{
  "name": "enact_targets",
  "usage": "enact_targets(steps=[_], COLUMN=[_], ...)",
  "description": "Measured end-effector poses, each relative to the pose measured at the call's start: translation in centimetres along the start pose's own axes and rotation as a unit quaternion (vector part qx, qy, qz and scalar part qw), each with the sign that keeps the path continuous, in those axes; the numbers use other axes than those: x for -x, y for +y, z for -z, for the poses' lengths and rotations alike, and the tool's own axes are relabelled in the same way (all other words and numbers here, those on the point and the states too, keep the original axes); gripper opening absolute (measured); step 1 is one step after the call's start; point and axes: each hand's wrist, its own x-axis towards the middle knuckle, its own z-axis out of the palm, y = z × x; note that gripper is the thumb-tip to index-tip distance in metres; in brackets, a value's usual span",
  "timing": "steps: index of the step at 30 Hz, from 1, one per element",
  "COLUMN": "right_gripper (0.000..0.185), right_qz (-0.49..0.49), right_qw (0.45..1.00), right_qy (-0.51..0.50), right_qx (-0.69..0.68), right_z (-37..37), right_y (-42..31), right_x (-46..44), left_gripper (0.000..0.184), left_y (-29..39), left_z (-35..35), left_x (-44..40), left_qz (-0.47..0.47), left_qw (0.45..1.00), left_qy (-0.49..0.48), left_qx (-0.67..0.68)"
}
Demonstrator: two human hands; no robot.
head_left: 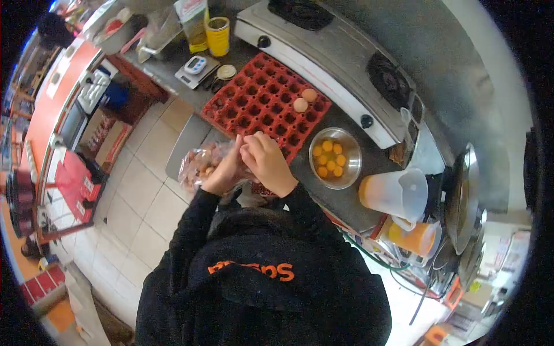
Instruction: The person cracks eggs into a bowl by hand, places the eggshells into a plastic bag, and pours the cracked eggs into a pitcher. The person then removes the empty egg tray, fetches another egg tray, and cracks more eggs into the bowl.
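My left hand [226, 172] and my right hand [266, 161] come together at the front edge of a red egg tray [245, 95]. Both have their fingers closed and nearly touching; whatever is between them is hidden. Under and beside my left hand hangs a clear plastic bag [199, 164] filled with what look like eggshells. Two brown eggs, one at the back [309, 95] and one nearer [300, 105], sit in the right part of the tray. Right of my right hand stands a steel bowl [354, 176] holding several raw yolks.
A gas stove [323, 63] runs along the back of the counter. Further right are a translucent plastic jug [398, 193] and a second jug [416, 239] with orange liquid. At the back left are a yellow can [217, 37] and a white digital timer [195, 64].
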Motion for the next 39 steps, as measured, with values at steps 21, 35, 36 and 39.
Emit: enact_targets(steps=[21, 35, 36, 39], right_gripper=[0.048, 0.048, 0.049, 0.05], right_qz=[-0.334, -0.159, -0.143, -0.119], right_qw=[0.932, 0.917, 0.915, 0.918], right_qy=[-0.025, 0.365, 0.364, 0.321], right_qx=[0.141, 0.029, 0.095, 0.201], right_z=[9.5, 13.7, 13.2, 11.9], right_y=[20.6, 3.3, 2.8, 3.9], right_x=[-9.6, 7.4, 7.7, 8.4], left_gripper=[0.041, 0.037, 0.035, 0.033], left_y=[-1.6, -4.0, -4.9, -4.6], left_z=[-2.9, -12.0, -12.2, -15.0], left_x=[-4.2, -9.6, -10.3, -9.0], left_qz=[-0.059, -0.011, -0.001, -0.003], left_qw=[0.987, 0.985, 0.982, 0.991], left_qy=[-0.054, -0.155, -0.167, -0.119], left_qx=[0.137, 0.077, 0.09, 0.058])
